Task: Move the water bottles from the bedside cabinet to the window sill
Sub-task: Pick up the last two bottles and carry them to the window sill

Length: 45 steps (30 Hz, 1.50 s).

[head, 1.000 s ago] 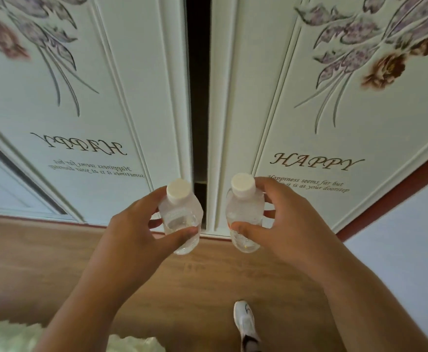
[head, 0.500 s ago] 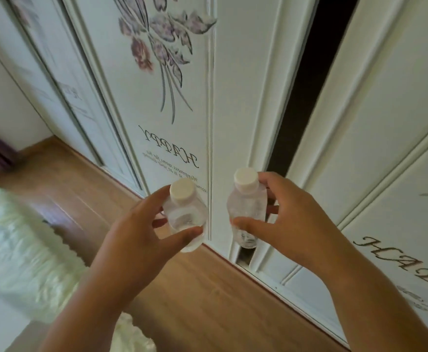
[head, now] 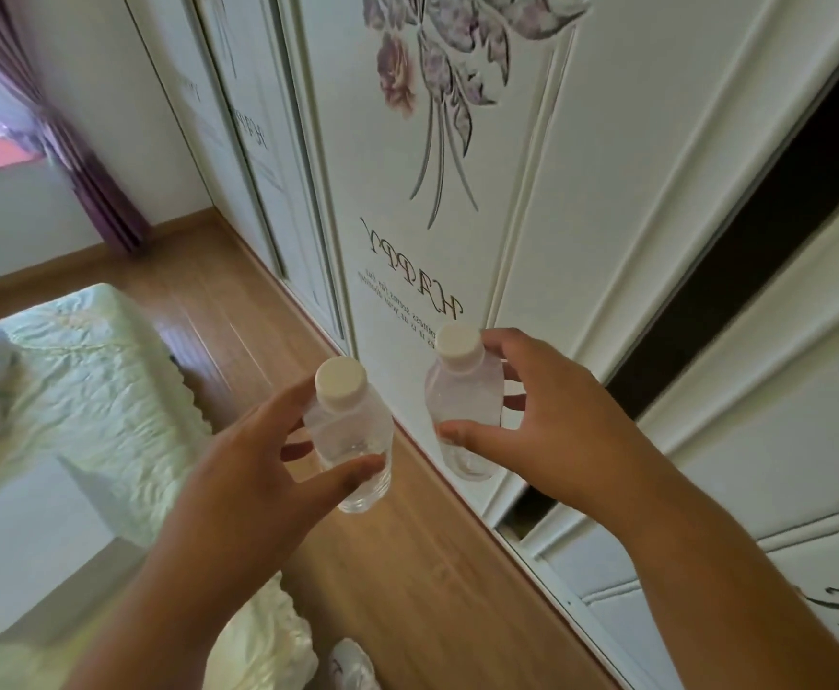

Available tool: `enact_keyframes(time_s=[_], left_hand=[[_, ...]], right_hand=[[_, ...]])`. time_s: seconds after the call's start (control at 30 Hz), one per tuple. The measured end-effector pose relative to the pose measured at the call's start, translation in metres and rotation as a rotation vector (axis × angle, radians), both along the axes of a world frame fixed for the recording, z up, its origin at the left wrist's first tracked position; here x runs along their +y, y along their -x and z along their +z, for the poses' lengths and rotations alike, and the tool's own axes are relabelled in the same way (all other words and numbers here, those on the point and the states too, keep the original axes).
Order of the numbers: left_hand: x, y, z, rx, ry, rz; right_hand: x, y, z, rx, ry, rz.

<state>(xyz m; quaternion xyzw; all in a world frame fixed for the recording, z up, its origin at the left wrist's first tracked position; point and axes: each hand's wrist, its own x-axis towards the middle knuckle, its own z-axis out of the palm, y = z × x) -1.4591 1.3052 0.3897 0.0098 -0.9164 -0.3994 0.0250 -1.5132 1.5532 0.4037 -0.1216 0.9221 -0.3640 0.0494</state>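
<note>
Clear glossy plastic bottles [head: 350,440] — smooth wood floor [head: 407,565], crinkled cloth bedspread [head: 98,390].

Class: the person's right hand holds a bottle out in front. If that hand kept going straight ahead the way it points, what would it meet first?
Probably the white wardrobe door with mirrored "HAPPY" lettering, just beyond the right hand and its clear white-capped plastic bottle; depth is unclear.

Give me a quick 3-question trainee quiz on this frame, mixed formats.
1. True or false: each hand holds one capped bottle.
2. Multiple choice: where is the purple curtain? A) upper left B) lower right C) behind the right arm
3. Fill in: the floor is made of ____.

Key:
1. True: the left hand grips the left bottle, the right hand grips the right bottle, white caps on both.
2. A
3. wood
</note>
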Motion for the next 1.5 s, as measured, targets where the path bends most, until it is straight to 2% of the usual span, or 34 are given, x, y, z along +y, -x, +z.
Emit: enact_keyframes(time_s=[0.5,0.77,1.5], left_hand=[[-0.093,0.098,0.005,0.039,-0.053,-0.004],[-0.136,0.117,0.001,0.039,-0.052,0.084],[-0.113,0.241,0.022,0.142,-0.044,0.451]], right_hand=[[-0.095,0.085,0.014,0.011,-0.045,-0.017],[-0.141,0.131,0.006,-0.001,-0.048,0.09],[-0.163,0.333,0.019,0.061,0.009,0.441]])
